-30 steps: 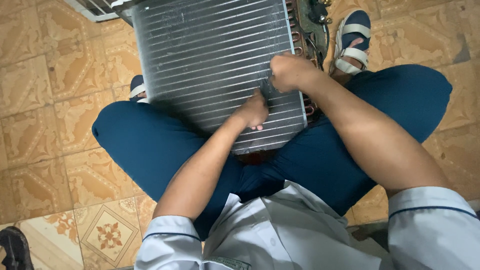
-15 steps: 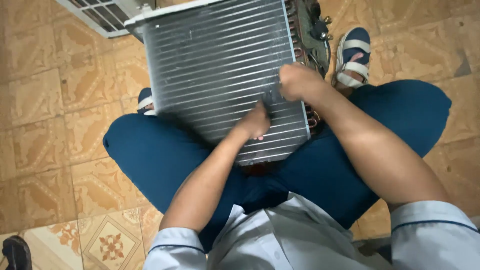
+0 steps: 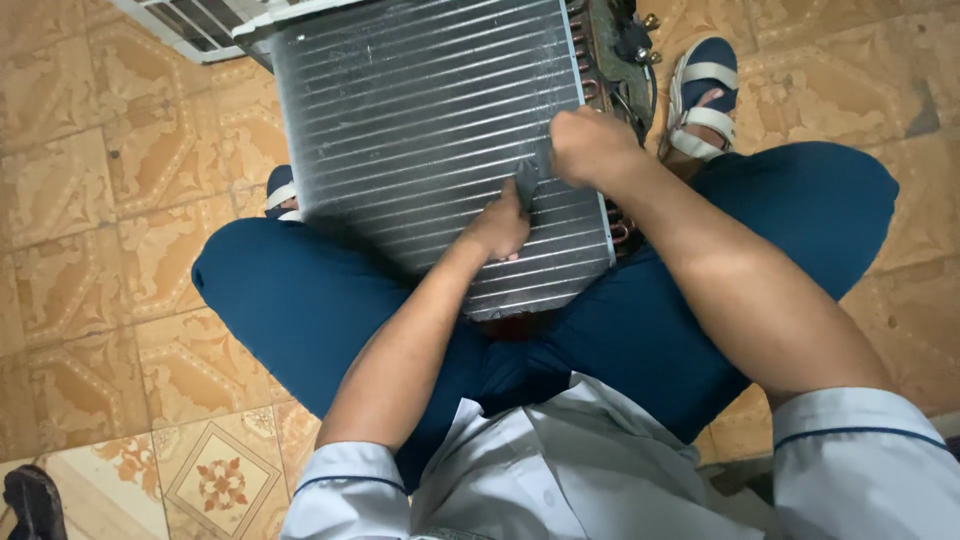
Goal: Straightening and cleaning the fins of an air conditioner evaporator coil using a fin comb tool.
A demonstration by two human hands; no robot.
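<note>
silver finned coil [image 3: 420, 130] with straight ridges, copper bends at right.

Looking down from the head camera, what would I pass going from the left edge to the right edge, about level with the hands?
Patterned floor tiles → sandalled foot → finned metal coil → left hand → small dark tool → right hand → other sandalled foot → blue-trousered knee.

head view: single camera, worn on the person's head | faced steeply down, close over the lap | left hand [image 3: 497, 228] and right hand [image 3: 588, 145] near frame centre | finned coil [image 3: 420, 120] beneath and beyond them | tiled floor [image 3: 90, 250] at both sides
</note>
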